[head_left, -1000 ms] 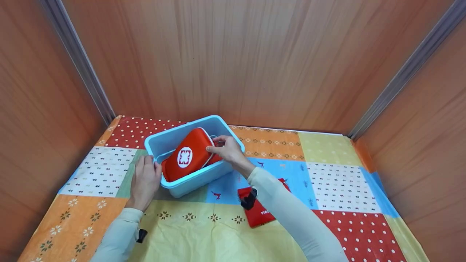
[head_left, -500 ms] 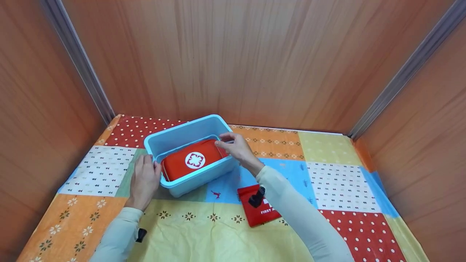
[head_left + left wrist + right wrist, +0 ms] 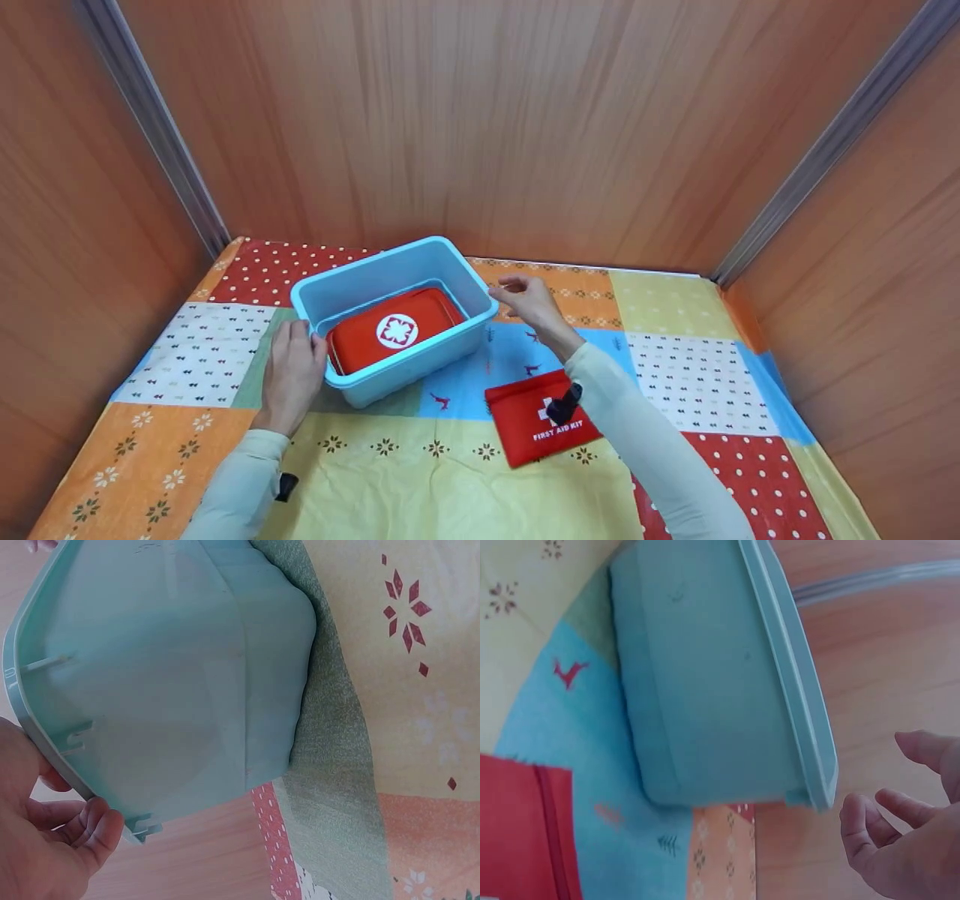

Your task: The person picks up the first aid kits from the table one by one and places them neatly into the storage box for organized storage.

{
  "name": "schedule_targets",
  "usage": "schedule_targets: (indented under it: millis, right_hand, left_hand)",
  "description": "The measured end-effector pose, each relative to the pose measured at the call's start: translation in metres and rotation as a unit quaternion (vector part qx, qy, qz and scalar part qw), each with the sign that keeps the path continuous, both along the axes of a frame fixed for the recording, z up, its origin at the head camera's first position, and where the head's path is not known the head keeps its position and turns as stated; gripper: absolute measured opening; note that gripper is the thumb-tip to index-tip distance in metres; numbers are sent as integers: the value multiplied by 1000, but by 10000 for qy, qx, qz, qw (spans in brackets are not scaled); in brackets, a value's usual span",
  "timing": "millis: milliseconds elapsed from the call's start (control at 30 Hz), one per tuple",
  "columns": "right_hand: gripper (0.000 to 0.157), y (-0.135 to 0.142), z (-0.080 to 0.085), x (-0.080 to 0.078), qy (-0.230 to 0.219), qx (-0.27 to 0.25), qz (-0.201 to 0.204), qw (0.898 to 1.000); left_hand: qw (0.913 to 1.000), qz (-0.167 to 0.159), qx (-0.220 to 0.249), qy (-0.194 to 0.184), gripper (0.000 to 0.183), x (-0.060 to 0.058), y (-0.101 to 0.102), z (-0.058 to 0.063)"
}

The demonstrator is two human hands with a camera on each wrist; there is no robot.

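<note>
A light blue plastic bin (image 3: 409,381) stands near the back wall. Inside it lies a red zippered first aid case (image 3: 356,339) with a white round emblem facing up. At the bin's left end my left hand (image 3: 291,375) grips the rim; in the left wrist view the fingers (image 3: 101,829) curl over that rim. My right hand (image 3: 536,307) hovers just beyond the right end of the bin, holding nothing. Its fingers are loosely bent and apart from the rim in the right wrist view. Below my right forearm is a flat red pouch (image 3: 521,435) reading "FIRST AID KIT", partly covered by the wrist camera.
A patchwork-patterned cloth (image 3: 375,480) covers the table. Wood-grain panels (image 3: 480,135) close off the back and both sides, with grey metal strips (image 3: 161,135) at the corners.
The red case has dropped from a tilted position to lying flat in the bin. My right hand has let go of it and moved right, out past the rim. The left hand stays put.
</note>
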State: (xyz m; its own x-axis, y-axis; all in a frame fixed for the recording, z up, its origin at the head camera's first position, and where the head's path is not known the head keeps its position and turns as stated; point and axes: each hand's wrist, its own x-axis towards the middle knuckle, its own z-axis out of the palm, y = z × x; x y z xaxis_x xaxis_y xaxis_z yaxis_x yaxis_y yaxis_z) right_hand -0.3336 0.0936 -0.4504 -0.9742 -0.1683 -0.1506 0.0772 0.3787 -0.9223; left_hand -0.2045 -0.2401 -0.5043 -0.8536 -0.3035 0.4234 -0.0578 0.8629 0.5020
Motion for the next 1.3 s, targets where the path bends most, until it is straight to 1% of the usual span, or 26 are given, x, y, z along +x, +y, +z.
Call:
schedule_targets:
  millis: [133,333,500,600,800,967,1033,1167,1300]
  right_hand:
    - [47,23,-6,-4,-61,70,-130,9999]
    - [48,58,-16,-4,-96,-10,-274,9996]
    - [44,82,-28,-4,-156,-83,-399,9990]
    - [43,94,-36,-3,-180,-9,-485,9987]
    - [42,113,-54,5,-508,303,-777,9952]
    - [33,129,-70,12,-581,526,-930,9926]
    - [31,136,-77,15,-575,627,-955,9918]
    - [28,150,-91,20,-669,741,-979,9902]
    - [22,160,-101,25,-955,795,-955,9877]
  left_hand:
    - [10000,15,-29,2,33,0,-1,0]
    - [9999,12,5,-143,35,0,-1,0]
    - [9997,37,39,-253,36,2,-1,2]
    - [9994,43,98,-320,36,3,-1,3]
    - [9992,35,146,-373,36,1,0,3]
    - [9997,-12,169,-169,35,0,0,0]
    - [9999,-10,133,-103,35,1,0,-1]
    - [9999,48,-32,-102,35,1,-1,-2]
    - [9999,52,-99,-126,35,0,-1,-1]
